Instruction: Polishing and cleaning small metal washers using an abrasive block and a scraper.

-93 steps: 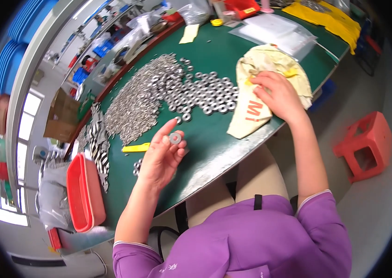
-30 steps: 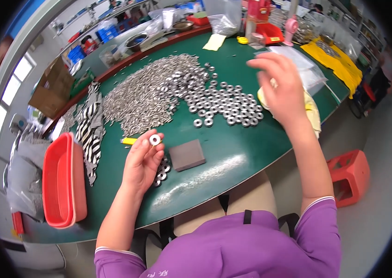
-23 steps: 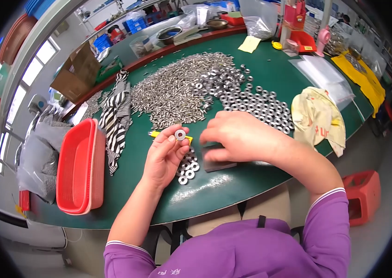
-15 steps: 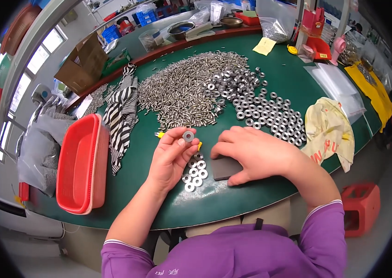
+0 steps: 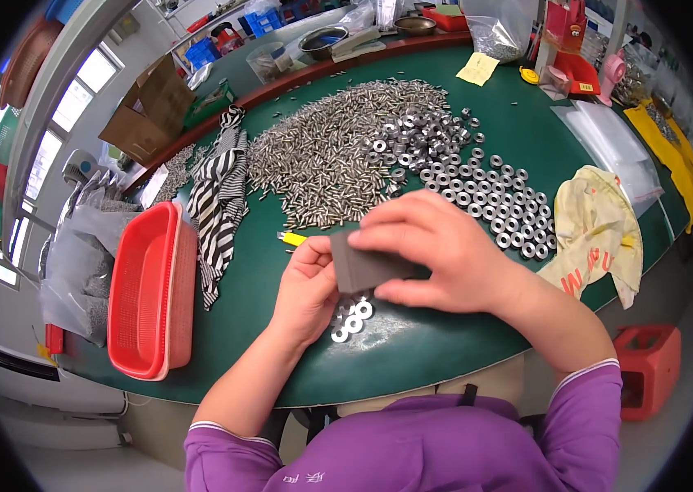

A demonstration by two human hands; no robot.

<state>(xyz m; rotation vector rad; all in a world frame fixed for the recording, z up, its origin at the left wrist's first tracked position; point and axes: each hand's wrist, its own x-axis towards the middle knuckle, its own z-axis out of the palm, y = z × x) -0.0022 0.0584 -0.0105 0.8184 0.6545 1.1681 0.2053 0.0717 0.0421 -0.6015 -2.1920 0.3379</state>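
Note:
My right hand (image 5: 453, 258) grips a dark grey flat block (image 5: 367, 266), raised off the table and tilted against the fingers of my left hand (image 5: 301, 303). Those left fingers are pinched together; the small metal ring they held is now hidden behind the block. Just below the block, several bright metal rings (image 5: 352, 323) lie flat on the green table (image 5: 428, 353), partly covered. Beyond my left fingertips is a yellow tool (image 5: 290, 239), probably a utility knife. Many more metal rings (image 5: 498, 201) are spread out past my right hand.
A large heap of small metal pins (image 5: 322, 156) fills the table's middle. At left stand a red plastic basket (image 5: 145, 295) and a striped cloth (image 5: 217, 201). A pale yellow cloth (image 5: 600, 221) hangs over the right edge, near plastic bags (image 5: 608, 148).
My right hand has lifted the grey block from the table and brought it left to my left hand. The block now covers the ring there. The view has shifted slightly.

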